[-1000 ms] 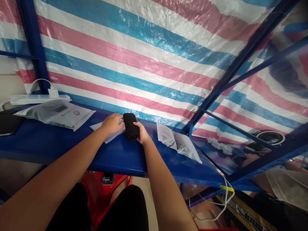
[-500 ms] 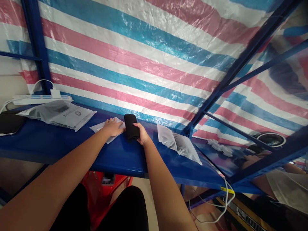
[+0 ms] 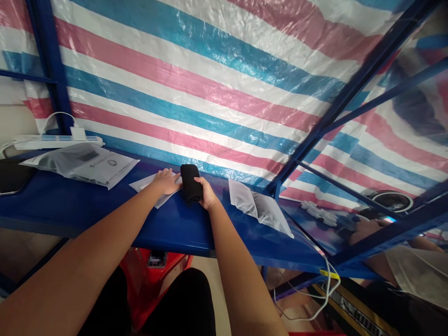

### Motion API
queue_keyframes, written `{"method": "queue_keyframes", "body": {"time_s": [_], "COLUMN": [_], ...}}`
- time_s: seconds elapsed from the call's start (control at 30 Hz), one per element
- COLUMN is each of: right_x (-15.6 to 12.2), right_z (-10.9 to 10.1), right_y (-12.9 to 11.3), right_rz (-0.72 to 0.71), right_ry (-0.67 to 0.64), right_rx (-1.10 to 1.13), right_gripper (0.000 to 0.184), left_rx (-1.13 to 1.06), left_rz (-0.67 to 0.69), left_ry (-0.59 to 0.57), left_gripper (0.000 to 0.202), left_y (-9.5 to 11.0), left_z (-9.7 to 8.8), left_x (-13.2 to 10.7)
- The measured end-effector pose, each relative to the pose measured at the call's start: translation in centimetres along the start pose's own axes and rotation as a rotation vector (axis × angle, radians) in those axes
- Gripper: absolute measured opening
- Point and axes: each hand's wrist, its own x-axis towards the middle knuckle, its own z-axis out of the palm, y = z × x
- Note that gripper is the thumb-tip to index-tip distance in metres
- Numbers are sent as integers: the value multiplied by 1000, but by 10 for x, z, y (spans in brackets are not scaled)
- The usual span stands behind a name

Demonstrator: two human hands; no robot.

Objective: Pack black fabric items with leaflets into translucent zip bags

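Filling the upper half of the frame, a striped tarpaulin (image 3: 217,79) in pink, blue and white hangs behind a blue metal frame (image 3: 345,88) whose bars cross the right side. Below it we see the blue counter (image 3: 87,210) running from the left edge toward the lower right. At the left of the counter lies a stack of clear plastic bags (image 3: 82,163) with printed white sheets inside; a small round logo and lines of writing show on the top one, but we cannot read them. Right of centre lie more clear bags (image 3: 257,207), overlapping. At the far left edge a dark flat object (image 3: 10,176) sits on the counter, and behind it a white power strip (image 3: 52,140) carries a white plug. A white cable (image 3: 315,298) loops at the lower right.

Near the middle, our left hand (image 3: 166,182) lies flat with fingers spread, its grip released, pressing a white bag (image 3: 149,184) to the counter. Just beside it, our right hand (image 3: 207,195) has its grip closed around the lower end of a rolled black cloth (image 3: 191,179), which stands on the counter touching the left fingertips.
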Motion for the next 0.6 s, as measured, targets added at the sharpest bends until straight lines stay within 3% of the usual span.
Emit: {"method": "queue_keyframes", "body": {"time_s": [0.3,0.43,0.6], "right_x": [0,-1,-3], "right_z": [0,1,3], "right_y": [0,-1,-2], "right_rz": [16,1,-12], "right_ry": [7,-9,-52], "right_rx": [-17,-12,5], "right_gripper": [35,34,33], "left_rx": [18,21,-50], "left_rz": [-163,-105,30], "left_ry": [-3,-16,-73], "left_gripper": [107,109,90], "left_y": [5,-1,-7], "left_z": [-7,-10,-18], "left_x": [-8,-16,-23]}}
